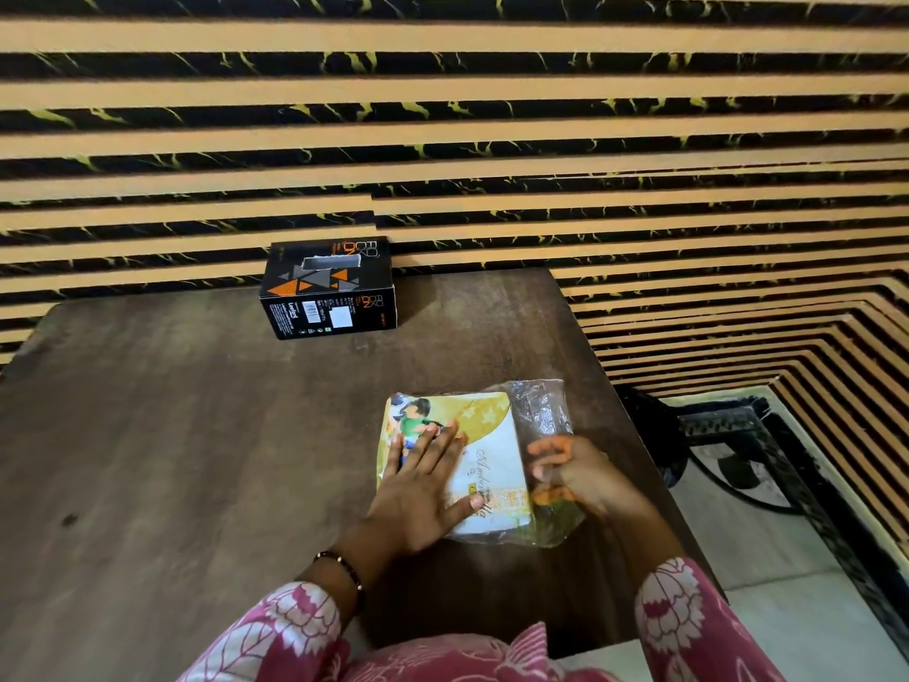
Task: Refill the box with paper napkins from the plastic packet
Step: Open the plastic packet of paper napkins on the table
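A clear plastic packet (492, 435) of white paper napkins with a yellow printed label lies near the right front of the dark wooden table (196, 435). My left hand (423, 489) lies flat on top of it, fingers spread. My right hand (570, 470) is at the packet's open, crinkled right end, fingers curled inside or against the loose plastic; it looks blurred. A black box (327, 287) with orange and grey triangles and a slot in its top stands at the table's far edge, well away from both hands.
A wall (442, 115) of tan and black marbled stripes rises right behind the table. To the right, below the table's edge, are a pale floor (767, 558) and dark ornate furniture (728, 435).
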Demonstrator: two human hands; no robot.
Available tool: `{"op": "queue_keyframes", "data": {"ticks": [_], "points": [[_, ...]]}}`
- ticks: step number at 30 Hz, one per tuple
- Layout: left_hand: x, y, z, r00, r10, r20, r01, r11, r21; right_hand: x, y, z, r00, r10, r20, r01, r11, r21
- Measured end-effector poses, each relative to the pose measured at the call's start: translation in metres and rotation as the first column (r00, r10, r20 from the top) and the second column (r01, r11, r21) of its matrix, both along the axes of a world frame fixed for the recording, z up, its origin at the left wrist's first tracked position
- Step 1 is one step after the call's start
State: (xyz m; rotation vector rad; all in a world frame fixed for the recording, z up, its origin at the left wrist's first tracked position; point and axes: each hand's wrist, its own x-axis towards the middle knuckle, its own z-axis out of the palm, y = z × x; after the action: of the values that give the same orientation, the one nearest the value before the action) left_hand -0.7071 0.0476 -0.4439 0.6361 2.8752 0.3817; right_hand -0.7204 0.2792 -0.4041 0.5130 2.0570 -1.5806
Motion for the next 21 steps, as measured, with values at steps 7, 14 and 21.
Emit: {"op": "queue_keyframes", "data": {"ticks": [7, 14, 21], "points": [[0.003, 0.000, 0.005, 1.000, 0.001, -0.016, 0.000, 1.000, 0.023, -0.006, -0.005, 0.007, 1.000, 0.018, -0.004, -0.018, 1.000, 0.023], [0.003, -0.001, 0.004, 1.000, 0.010, -0.009, -0.010, 1.000, 0.029, -0.020, -0.008, 0.014, 0.995, 0.063, 0.082, -0.069, 0.995, 0.078], [0.004, -0.002, 0.008, 1.000, 0.007, -0.004, -0.007, 0.999, 0.036, -0.022, -0.015, 0.023, 0.988, 0.048, 0.148, -0.066, 0.990, 0.123]]}}
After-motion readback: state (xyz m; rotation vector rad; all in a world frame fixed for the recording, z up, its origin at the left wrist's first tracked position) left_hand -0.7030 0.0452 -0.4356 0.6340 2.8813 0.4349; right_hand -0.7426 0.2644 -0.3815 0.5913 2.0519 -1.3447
